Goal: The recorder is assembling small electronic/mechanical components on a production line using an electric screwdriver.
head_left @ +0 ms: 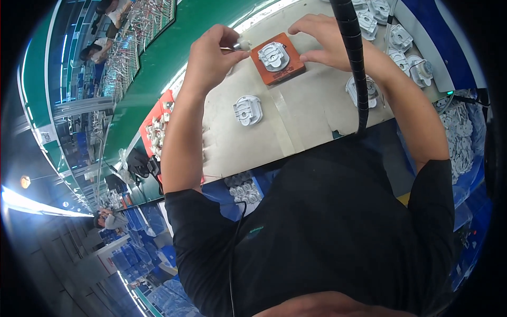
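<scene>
A square orange block (293, 53) sits on the beige work surface between my hands, with a round white plastic part (273, 56) lying in its top. Left of the block, my left hand (210, 59) pinches a small, shiny metal and whitish piece (240, 46); its exact kind is too small to make out. My right hand (330, 43) is on the block's other side, thumb and fingers apart around its right corner, holding nothing. Nearer to me, another white plastic part (247, 110) lies alone on the surface.
A black spiral-wrapped cable (351, 47) hangs in front of my right hand. Several white plastic assemblies (400, 38) lie at the right. A red tray (153, 119) of small whitish parts stands at the left. Other people (97, 50) sit beyond the green bench.
</scene>
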A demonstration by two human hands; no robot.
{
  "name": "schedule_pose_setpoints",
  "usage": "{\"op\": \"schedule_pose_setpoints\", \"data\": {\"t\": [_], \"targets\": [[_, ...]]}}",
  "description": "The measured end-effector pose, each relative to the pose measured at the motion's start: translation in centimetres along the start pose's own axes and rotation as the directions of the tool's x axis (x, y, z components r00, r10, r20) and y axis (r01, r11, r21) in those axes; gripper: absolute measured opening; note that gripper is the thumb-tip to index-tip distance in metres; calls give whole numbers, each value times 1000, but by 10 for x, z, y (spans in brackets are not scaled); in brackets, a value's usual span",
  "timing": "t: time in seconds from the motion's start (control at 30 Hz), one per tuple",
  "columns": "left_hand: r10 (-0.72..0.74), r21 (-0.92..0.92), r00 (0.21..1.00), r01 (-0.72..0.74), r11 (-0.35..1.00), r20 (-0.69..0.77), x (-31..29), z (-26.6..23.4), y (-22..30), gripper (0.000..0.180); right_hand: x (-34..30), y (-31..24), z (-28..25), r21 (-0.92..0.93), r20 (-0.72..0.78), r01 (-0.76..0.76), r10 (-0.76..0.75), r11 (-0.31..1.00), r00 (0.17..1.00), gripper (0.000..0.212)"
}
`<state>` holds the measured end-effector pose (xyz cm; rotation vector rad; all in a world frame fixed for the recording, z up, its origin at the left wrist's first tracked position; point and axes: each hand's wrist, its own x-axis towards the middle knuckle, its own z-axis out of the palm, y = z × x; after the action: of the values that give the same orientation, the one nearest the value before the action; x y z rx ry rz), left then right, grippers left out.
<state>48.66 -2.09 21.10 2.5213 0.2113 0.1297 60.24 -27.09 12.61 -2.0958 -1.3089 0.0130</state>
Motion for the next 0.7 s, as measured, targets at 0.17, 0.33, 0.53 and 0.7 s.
{"op": "schedule_pose_setpoints", "data": {"t": [0.17,0.33,0.53,0.7], "targets": [[221,129,964,-241,962,147,8,18,0,34,-4,-4,-3,-14,-16,31,-32,999,999,50],[194,172,959,-231,958,206,10,30,0,29,-4,3,-10,-34,-216,298,-298,954,930,38],[207,186,949,-254,949,240,11,27,0,28,0,-11,-25,48,63,8,-11,999,998,30],[252,198,938,-302,933,239,10,30,-5,29,-3,-15,-24,164,2,34,-34,986,999,36]]}}
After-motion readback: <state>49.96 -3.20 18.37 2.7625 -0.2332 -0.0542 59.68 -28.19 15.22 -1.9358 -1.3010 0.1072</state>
